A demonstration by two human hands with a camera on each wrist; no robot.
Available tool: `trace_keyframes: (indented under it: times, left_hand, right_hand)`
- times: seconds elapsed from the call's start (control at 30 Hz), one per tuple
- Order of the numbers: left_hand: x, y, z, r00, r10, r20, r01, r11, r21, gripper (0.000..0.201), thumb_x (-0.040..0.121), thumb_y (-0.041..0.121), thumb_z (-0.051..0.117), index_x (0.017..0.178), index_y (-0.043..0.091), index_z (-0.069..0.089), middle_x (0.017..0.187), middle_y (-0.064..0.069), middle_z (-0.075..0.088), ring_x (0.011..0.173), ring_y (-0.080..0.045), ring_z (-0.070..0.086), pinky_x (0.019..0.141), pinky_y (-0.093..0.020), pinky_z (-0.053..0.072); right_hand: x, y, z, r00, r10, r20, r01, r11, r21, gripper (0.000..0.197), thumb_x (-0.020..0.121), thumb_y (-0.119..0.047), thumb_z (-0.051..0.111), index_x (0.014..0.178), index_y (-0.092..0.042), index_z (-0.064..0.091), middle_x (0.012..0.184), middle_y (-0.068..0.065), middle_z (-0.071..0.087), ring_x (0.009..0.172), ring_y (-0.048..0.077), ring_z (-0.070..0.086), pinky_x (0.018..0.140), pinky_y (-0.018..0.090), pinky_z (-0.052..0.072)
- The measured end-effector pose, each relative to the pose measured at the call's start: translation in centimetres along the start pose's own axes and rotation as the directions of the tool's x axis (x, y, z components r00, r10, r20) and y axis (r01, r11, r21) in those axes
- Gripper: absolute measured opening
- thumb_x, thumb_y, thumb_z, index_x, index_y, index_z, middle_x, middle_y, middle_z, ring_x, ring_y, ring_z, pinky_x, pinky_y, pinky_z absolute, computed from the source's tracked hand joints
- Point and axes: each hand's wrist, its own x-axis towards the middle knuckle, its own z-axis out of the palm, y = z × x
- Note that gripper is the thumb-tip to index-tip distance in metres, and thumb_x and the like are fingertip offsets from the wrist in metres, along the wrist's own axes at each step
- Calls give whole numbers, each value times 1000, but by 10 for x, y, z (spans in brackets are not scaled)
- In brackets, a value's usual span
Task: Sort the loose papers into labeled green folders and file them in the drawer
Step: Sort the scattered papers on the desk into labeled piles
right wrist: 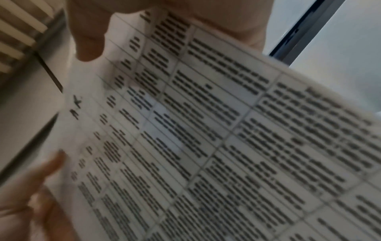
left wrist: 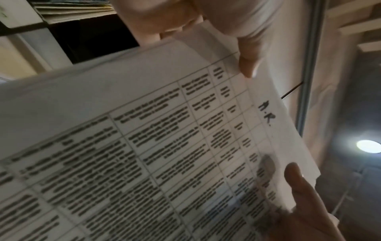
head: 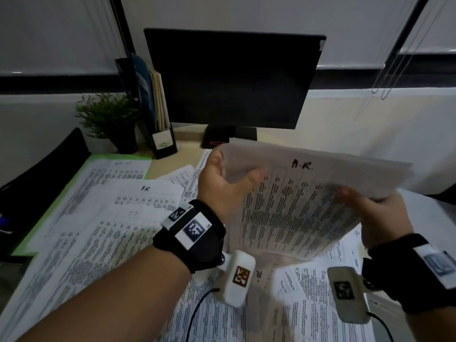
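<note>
Both hands pinch the paper stack (head: 306, 206): our left hand (head: 222, 183) at its left edge, our right hand (head: 377, 213) at its right, raised above the tabletop (head: 165, 166). Sorting step: next, we judge, it goes onto the open green folder (head: 49, 213) at left.

Plant (head: 108, 117) left of monitor (head: 232, 80).
</note>
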Motion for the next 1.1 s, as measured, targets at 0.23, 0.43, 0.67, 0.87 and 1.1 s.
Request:
trace_keyframes:
  times: [0.23, 0.43, 0.67, 0.87, 1.1]
  left_hand:
    - [1, -27, 12, 997, -71, 33, 68, 993, 95, 29, 83, 14, 70, 104, 28, 56, 88, 15, 63, 72, 10, 61, 53, -2, 45]
    - [4, -62, 19, 977, -214, -3, 206, 937, 282, 19, 93, 20, 59, 112, 20, 62, 88, 9, 62, 76, -3, 58, 58, -12, 45]
    - [10, -34, 12, 981, -179, -76, 192, 955, 228, 25, 94, 13, 58, 118, 10, 62, 102, 1, 65, 90, -11, 60, 72, -18, 47]
    - [30, -37, -55, 935, -344, 80, 259, 821, 509, 35, 88, 25, 67, 122, 18, 59, 116, 3, 65, 101, -13, 62, 83, -28, 52]
    - [59, -80, -218, 747, -654, -116, 99, -63, 993, 82, 78, 20, 77, 147, 14, 32, 151, -9, 34, 135, -26, 38, 108, -34, 36]
  right_hand:
    - [0, 13, 16, 989, 137, -50, -137, 990, -15, 14, 76, -8, 69, 89, -14, 66, 70, -12, 73, 66, 5, 69, 54, 18, 54]
    - [2, 65, 1, 937, 349, -19, -347, 923, -168, 17, 79, -10, 72, 88, -23, 67, 84, -9, 73, 90, 19, 67, 87, 41, 51]
    - [-2, 68, -20, 928, 361, 91, -331, 913, -238, 33, 88, 7, 52, 97, -23, 62, 101, -1, 70, 95, 21, 64, 85, 42, 50]
    - [2, 56, 6, 931, 336, 140, -270, 895, -356, 32, 90, 7, 49, 97, -21, 64, 87, -5, 67, 78, 15, 61, 63, 26, 45]
    - [15, 54, 55, 951, 307, -34, -300, 892, -338, 37, 90, 4, 46, 113, -23, 59, 88, 1, 63, 73, 18, 56, 62, 23, 43]
